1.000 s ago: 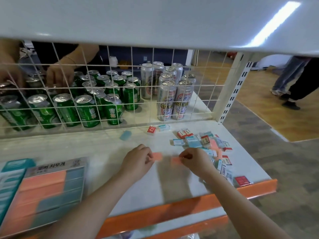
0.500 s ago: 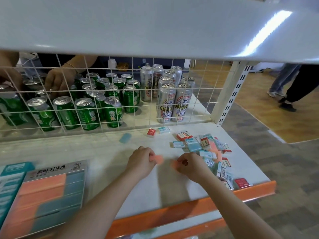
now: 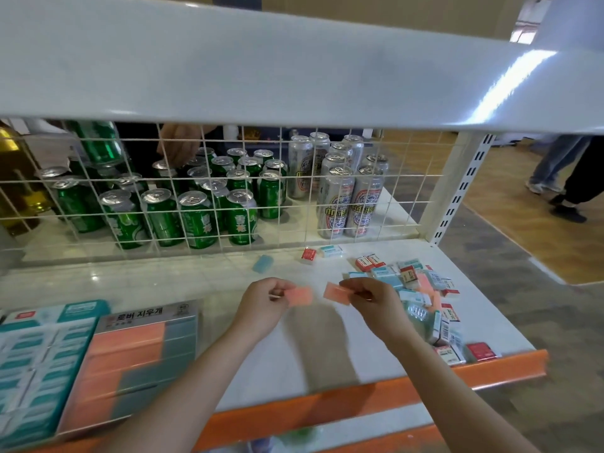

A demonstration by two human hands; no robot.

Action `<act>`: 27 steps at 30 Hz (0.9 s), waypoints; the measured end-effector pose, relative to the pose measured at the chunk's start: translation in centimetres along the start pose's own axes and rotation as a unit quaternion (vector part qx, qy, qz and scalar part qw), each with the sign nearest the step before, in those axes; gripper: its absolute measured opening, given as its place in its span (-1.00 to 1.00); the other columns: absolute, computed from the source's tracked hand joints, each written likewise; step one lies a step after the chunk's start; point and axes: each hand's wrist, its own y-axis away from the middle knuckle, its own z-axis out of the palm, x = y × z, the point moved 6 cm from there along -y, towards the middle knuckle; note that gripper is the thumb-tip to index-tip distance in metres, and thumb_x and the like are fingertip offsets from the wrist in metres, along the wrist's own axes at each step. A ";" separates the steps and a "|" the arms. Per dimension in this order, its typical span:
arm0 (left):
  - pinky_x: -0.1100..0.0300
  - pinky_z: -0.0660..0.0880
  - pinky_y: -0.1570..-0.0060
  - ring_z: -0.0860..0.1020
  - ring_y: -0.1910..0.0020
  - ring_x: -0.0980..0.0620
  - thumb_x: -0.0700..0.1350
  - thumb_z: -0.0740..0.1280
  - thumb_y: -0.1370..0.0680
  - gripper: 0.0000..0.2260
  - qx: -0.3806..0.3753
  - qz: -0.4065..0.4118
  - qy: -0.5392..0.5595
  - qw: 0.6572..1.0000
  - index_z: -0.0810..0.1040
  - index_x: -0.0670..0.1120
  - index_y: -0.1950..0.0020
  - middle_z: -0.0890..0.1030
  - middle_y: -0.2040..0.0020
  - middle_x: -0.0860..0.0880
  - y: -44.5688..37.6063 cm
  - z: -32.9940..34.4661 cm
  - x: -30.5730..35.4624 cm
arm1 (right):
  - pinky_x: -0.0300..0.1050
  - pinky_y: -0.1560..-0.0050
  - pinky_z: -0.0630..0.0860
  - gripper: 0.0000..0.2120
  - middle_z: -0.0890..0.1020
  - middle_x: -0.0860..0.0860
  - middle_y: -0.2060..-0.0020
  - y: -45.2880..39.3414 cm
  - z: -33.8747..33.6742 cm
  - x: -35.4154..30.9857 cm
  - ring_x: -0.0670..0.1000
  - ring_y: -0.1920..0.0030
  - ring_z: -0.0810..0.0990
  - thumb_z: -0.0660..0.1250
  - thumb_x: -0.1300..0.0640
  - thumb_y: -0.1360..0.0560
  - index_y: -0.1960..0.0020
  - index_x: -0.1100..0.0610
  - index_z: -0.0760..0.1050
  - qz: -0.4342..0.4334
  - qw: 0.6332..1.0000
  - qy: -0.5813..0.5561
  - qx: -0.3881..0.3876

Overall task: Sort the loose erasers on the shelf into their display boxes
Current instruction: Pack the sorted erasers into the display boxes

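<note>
White shelf (image 3: 304, 348), orange front lip, wire grid (image 3: 228, 204) at its back with green cans (image 3: 196, 220) and silver cans (image 3: 346, 204) behind the grid. Left hand (image 3: 264, 308) pinches a salmon eraser (image 3: 300, 295); right hand (image 3: 376, 305) pinches a second salmon eraser (image 3: 336, 293). Both erasers are held above the shelf, near each other, not touching. Loose eraser pile (image 3: 425, 299) lies just right of the right hand. Display boxes: salmon-and-grey box (image 3: 130, 364) well left of the left hand, teal box (image 3: 32, 364) beyond it.
</note>
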 end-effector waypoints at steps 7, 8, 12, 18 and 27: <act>0.54 0.40 0.25 0.50 0.26 0.18 -0.40 0.33 -0.46 -0.81 -0.014 0.019 -0.009 1.000 0.59 -0.14 0.06 0.56 0.24 0.09 2.2 -3.0 0.2 | -0.54 0.32 0.37 -0.73 0.60 -0.10 0.27 2.2 1.3 -1.7 -0.29 0.32 0.54 0.24 0.42 -0.45 0.02 0.14 0.60 0.003 0.996 -0.085 -0.028; 0.52 0.41 0.22 0.52 0.24 0.14 -0.39 0.34 -0.45 -0.82 -0.013 0.019 -0.019 1.000 0.61 -0.16 0.03 0.57 0.23 0.07 2.4 -3.3 0.0 | -0.53 0.33 0.36 -0.74 0.60 -0.11 0.29 2.5 1.5 -1.8 -0.29 0.32 0.53 0.25 0.42 -0.44 0.04 0.14 0.60 0.002 0.996 -0.082 -0.031; 0.28 0.47 0.07 0.57 0.12 0.01 -0.35 0.36 -0.46 -0.82 -0.030 0.008 -0.036 0.999 0.61 -0.08 0.08 0.61 0.15 0.00 3.5 -4.5 -1.2 | -0.53 0.29 0.38 -0.79 0.59 -0.12 0.31 3.7 2.7 -2.2 -0.35 0.36 0.52 0.28 0.40 -0.44 0.05 0.18 0.60 -0.011 0.997 -0.066 -0.036; 0.34 0.42 0.18 0.54 0.19 0.08 -0.34 0.35 -0.47 -0.78 -0.031 0.011 -0.061 0.998 0.60 -0.01 0.10 0.58 0.18 0.07 5.0 -6.8 -1.9 | -0.52 0.30 0.38 -0.78 0.58 -0.13 0.30 4.9 4.6 -3.2 -0.37 0.36 0.51 0.28 0.41 -0.44 0.03 0.20 0.60 -0.019 0.998 -0.046 -0.042; 0.47 0.41 0.15 0.54 0.10 0.09 -0.31 0.36 -0.47 -0.82 0.015 0.017 -0.085 0.996 0.61 -0.13 -0.02 0.60 0.07 0.02 7.5 -12.5 -2.6 | -0.52 0.19 0.42 -0.75 0.61 -0.08 0.21 5.6 9.5 -6.7 -0.19 0.18 0.56 0.27 0.40 -0.44 -0.02 0.19 0.62 -0.051 0.996 -0.028 -0.068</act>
